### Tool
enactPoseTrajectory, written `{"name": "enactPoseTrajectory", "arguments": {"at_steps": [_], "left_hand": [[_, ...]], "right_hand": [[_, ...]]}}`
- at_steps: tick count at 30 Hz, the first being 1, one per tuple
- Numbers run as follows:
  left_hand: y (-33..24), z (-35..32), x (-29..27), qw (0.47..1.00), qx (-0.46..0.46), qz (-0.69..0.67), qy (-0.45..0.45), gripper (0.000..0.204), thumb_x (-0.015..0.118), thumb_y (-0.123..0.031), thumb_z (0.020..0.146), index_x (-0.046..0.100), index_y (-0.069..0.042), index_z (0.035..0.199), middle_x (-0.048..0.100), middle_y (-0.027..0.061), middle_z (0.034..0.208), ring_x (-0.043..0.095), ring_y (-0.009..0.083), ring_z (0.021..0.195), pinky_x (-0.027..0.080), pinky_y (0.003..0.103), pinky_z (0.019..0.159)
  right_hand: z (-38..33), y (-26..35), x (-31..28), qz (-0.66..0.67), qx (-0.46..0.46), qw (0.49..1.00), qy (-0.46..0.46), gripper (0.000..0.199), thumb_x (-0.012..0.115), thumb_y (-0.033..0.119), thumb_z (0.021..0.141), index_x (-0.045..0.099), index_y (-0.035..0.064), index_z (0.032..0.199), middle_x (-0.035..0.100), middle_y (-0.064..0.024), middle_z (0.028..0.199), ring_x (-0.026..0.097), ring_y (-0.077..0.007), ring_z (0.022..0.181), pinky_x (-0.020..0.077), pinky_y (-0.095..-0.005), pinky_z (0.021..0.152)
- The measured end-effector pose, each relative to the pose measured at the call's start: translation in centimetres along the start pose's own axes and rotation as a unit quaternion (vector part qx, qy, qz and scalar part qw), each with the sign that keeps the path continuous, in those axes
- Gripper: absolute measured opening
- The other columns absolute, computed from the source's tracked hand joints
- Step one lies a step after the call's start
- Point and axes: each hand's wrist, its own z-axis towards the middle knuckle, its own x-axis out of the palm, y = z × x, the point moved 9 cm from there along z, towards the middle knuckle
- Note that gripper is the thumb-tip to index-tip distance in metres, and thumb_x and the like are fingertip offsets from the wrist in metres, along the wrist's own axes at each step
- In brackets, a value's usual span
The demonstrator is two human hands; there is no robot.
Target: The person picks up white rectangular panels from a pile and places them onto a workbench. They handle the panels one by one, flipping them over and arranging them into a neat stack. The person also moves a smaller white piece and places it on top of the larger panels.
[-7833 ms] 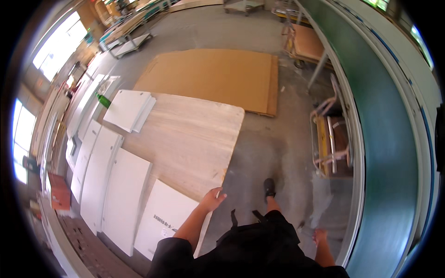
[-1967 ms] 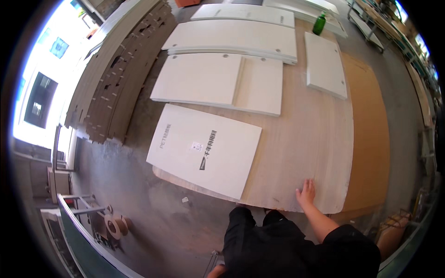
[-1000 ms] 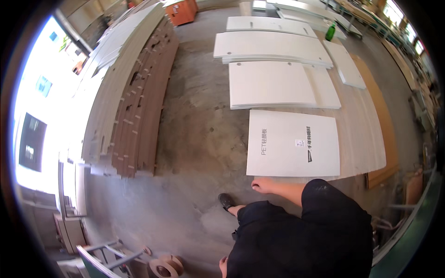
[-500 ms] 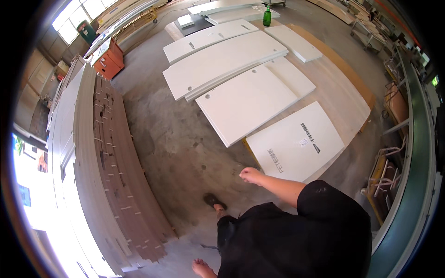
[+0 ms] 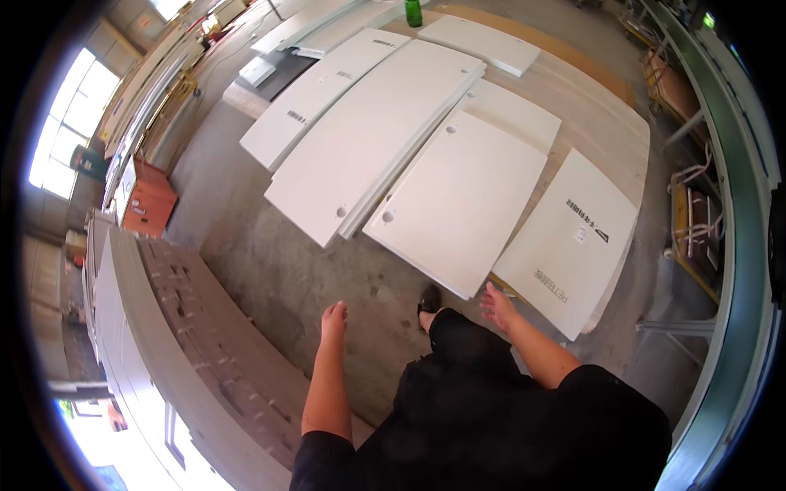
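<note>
My left hand (image 5: 333, 319) hangs over the concrete floor, loosely closed, with nothing seen in it. My right hand (image 5: 498, 308) holds nothing and has its fingers apart. It is beside the near corners of two white items: a stack of white panels (image 5: 463, 200) with round holes, and a white board (image 5: 571, 243) with dark print. I cannot tell whether it touches either one. Farther off lie a long stack of white panels (image 5: 381, 123) with round holes and a narrower printed white panel (image 5: 323, 94).
A tall stack of grey and brown boards (image 5: 217, 327) runs along my left. Beyond it stands an orange cabinet (image 5: 149, 196). A green bottle (image 5: 413, 13) is on the far table edge. A green rail (image 5: 729, 164) and a cart (image 5: 694, 229) are at right.
I have moved forward, nearer the panels, and the view has turned. My left hand has swung up from the lower edge; my right hand has opened and is now by the panel stack's corner.
</note>
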Motion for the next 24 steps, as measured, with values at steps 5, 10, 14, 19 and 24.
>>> {"name": "enactPoseTrajectory", "arguments": {"at_steps": [5,10,14,19,24], "left_hand": [[-5.4,12.8,7.8,0.991,-0.087,0.039,0.091,0.062,0.058,-0.051,0.096,0.050,-0.005,0.137,0.058,0.0137,0.130,0.054,0.0250,0.120,0.040,0.043,0.099],[-4.7,19.0,15.5,0.968,-0.208,-0.033,0.138,0.068,0.055,-0.061,0.096,0.049,-0.008,0.138,0.057,0.0140,0.130,0.052,0.0305,0.121,0.041,0.048,0.098],[-6.8,18.2,19.4,0.953,-0.187,-0.199,0.132,0.056,0.053,-0.053,0.099,0.051,-0.011,0.135,0.059,0.0103,0.123,0.054,0.0261,0.114,0.040,0.046,0.098],[-5.4,18.8,18.6,0.932,-0.240,-0.199,0.187,0.047,0.053,-0.043,0.101,0.052,-0.009,0.133,0.060,0.0074,0.123,0.054,0.0238,0.114,0.041,0.042,0.097],[-4.2,14.8,14.5,0.887,-0.319,-0.265,0.201,0.039,0.052,-0.030,0.099,0.054,-0.005,0.130,0.059,0.0125,0.126,0.055,0.0303,0.117,0.044,0.047,0.100]], "right_hand": [[4.9,2.1,5.2,0.205,-0.040,0.976,0.059,0.060,0.060,0.047,0.097,0.051,0.0043,0.138,0.060,-0.0122,0.135,0.059,-0.0257,0.121,0.0460,-0.0430,0.104],[3.3,4.3,6.5,0.271,-0.051,0.960,-0.043,0.052,0.061,0.040,0.098,0.055,0.0030,0.134,0.062,-0.0136,0.133,0.060,-0.0278,0.120,0.0472,-0.0414,0.105],[3.5,5.0,7.2,0.323,-0.048,0.942,-0.077,0.053,0.063,0.041,0.096,0.057,0.0029,0.132,0.063,-0.0142,0.130,0.061,-0.0283,0.117,0.0501,-0.0411,0.100],[3.4,3.4,7.3,0.268,-0.081,0.955,-0.098,0.058,0.061,0.046,0.097,0.057,0.0001,0.132,0.064,-0.0142,0.127,0.063,-0.0261,0.113,0.0516,-0.0401,0.096],[0.6,-1.9,8.4,0.262,0.008,0.961,-0.088,0.059,0.063,0.046,0.096,0.055,0.0021,0.134,0.064,-0.0129,0.128,0.062,-0.0262,0.116,0.0509,-0.0413,0.099]]}}
